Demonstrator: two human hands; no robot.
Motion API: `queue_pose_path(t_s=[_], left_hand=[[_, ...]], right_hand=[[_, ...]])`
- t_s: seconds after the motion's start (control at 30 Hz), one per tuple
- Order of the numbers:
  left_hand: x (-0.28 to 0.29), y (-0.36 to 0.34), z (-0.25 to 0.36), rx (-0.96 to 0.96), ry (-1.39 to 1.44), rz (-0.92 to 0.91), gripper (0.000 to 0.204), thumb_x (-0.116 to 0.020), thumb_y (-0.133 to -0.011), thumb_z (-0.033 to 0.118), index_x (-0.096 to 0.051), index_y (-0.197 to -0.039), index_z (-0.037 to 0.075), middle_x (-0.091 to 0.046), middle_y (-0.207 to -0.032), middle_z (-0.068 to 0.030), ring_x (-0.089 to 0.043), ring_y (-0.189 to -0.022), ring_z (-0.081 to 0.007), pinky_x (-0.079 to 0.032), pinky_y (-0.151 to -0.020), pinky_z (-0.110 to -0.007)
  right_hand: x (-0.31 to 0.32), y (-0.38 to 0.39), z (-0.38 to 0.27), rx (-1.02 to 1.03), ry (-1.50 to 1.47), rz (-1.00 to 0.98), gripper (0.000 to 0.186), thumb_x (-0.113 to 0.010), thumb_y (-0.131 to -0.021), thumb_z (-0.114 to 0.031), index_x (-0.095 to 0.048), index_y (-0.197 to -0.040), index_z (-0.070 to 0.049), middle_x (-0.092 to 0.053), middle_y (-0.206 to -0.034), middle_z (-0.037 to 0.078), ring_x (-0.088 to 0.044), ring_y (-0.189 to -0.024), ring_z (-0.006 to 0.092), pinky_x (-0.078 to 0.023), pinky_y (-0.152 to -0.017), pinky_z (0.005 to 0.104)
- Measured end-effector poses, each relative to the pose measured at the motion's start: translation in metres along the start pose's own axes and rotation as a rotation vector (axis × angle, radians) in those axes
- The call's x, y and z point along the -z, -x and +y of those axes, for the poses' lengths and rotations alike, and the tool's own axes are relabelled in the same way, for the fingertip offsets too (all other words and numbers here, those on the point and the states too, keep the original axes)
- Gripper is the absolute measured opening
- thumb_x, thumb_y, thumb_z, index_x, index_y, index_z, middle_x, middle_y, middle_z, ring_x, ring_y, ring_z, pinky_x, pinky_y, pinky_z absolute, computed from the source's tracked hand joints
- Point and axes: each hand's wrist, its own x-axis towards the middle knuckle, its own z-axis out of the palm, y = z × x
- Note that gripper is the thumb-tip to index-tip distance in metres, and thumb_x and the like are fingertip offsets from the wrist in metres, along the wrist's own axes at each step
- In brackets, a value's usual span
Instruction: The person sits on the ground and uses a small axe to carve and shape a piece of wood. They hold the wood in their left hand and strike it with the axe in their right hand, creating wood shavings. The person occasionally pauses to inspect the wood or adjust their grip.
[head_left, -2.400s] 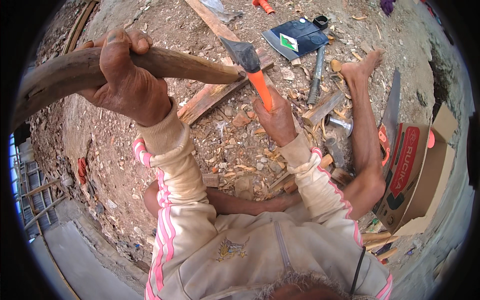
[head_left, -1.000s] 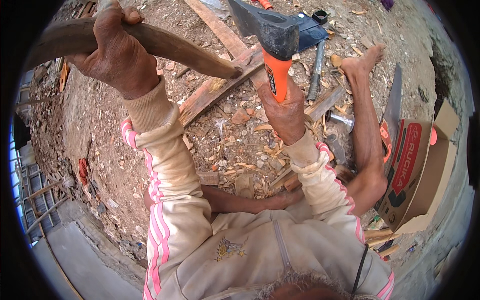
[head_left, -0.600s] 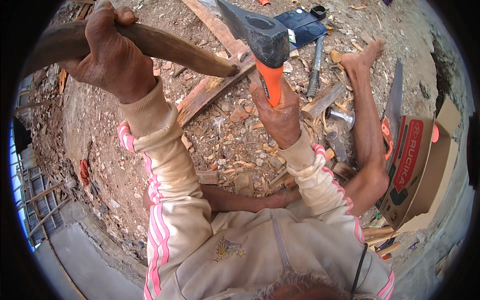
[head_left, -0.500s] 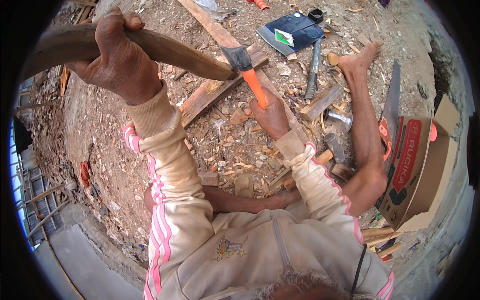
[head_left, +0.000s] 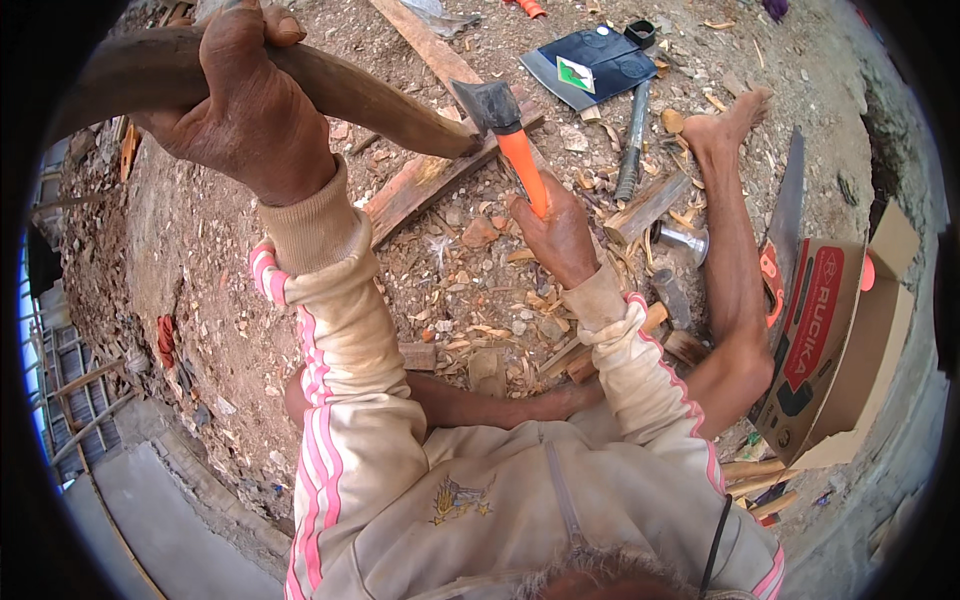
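The curved wooden pole (head_left: 375, 105) slants across the upper left of my view, its thick part running out to the left and its narrower end coming down over a plank (head_left: 425, 190) on the ground; I cannot tell whether that end presses on the wood. My left hand (head_left: 255, 120) is wrapped around the pole, thumb lying across the near side, a fingertip showing over the upper edge. That arm stretches forward and out to the left, the ribbed cuff close at my wrist. Just beside the pole's lower end is the black head of the axe (head_left: 515, 150), its blade edge turned up and left. My right hand (head_left: 555, 230) is closed around its orange handle, thumb side toward the pole, wrist roughly in line with a forearm that leans inward to the left. Beyond my hands lies a dark blue pouch (head_left: 600, 65). My bare right foot (head_left: 730, 115) rests out to the right, with a handsaw (head_left: 786, 200) and an open cardboard box (head_left: 810, 340) past that leg.
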Motion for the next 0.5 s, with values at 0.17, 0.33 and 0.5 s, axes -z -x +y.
queue_pose_path(t_s=[0.17, 0.33, 0.5], left_hand=[[0.011, -0.004, 0.002, -0.005, -0.028, -0.053, 0.029, -0.069, -0.080, -0.008, -0.053, -0.101, 0.003, -0.062, -0.078, -0.0130, -0.062, -0.059, -0.0217, -0.060, -0.058, -0.035], [0.002, 0.003, 0.001, 0.021, 0.079, -0.044, 0.029, -0.070, -0.079, -0.006, -0.055, -0.102, 0.004, -0.064, -0.079, -0.0140, -0.063, -0.060, -0.0221, -0.060, -0.058, -0.034], [0.009, 0.000, 0.000, 0.052, -0.002, 0.000, 0.033, -0.068, -0.079, -0.008, -0.053, -0.106, 0.005, -0.065, -0.081, -0.0149, -0.063, -0.061, -0.0224, -0.059, -0.058, -0.035]], right_hand=[[0.007, -0.002, -0.039, 0.100, -0.217, 0.129, 0.015, -0.068, -0.090, -0.009, -0.061, -0.099, 0.001, -0.062, -0.071, 0.020, -0.067, -0.063, 0.0319, -0.051, -0.060, 0.0388], [-0.006, 0.000, 0.012, -0.089, 0.008, -0.038, 0.015, -0.067, -0.090, -0.009, -0.061, -0.100, 0.000, -0.065, -0.073, 0.018, -0.067, -0.062, 0.0328, -0.051, -0.060, 0.0385], [0.008, -0.003, -0.023, 0.052, -0.219, 0.102, 0.014, -0.068, -0.092, -0.011, -0.061, -0.100, -0.001, -0.065, -0.073, 0.018, -0.069, -0.065, 0.0301, -0.051, -0.059, 0.0383]])
